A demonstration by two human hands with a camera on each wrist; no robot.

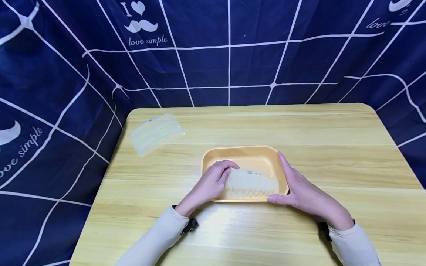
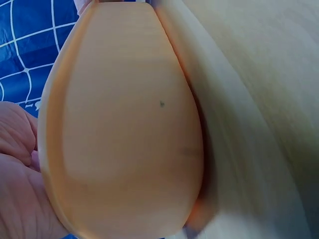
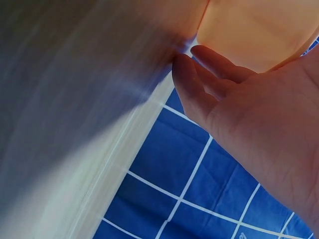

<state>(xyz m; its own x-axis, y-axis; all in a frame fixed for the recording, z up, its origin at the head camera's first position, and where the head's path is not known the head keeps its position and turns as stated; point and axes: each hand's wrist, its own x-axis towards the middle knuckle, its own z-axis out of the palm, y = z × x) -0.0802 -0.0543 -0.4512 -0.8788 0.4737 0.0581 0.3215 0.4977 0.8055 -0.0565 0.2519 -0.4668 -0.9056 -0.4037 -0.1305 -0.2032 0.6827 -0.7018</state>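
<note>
A pale translucent comb (image 1: pixel 253 183) lies in a shallow orange plastic basin (image 1: pixel 246 149), its fine teeth toward the basin's front wall and small dark print along its back. My left hand (image 1: pixel 214 181) reaches over the basin's left end and pinches the comb's left end between thumb and fingers. At the opposite end, my right hand (image 1: pixel 301 192) holds the basin from outside, fingers along the right wall and thumb at the front corner. The left wrist view shows the basin's smooth outer wall (image 2: pixel 124 109) beside the left palm. In the right wrist view the right fingers (image 3: pixel 219 64) lie against the basin.
Several pale combs (image 1: pixel 158 133) lie overlapping at the table's back left. The wood-grain table (image 1: pixel 332 147) has a rounded back edge. Dark blue cloth (image 1: pixel 206 70) with white lines hangs behind and at both sides.
</note>
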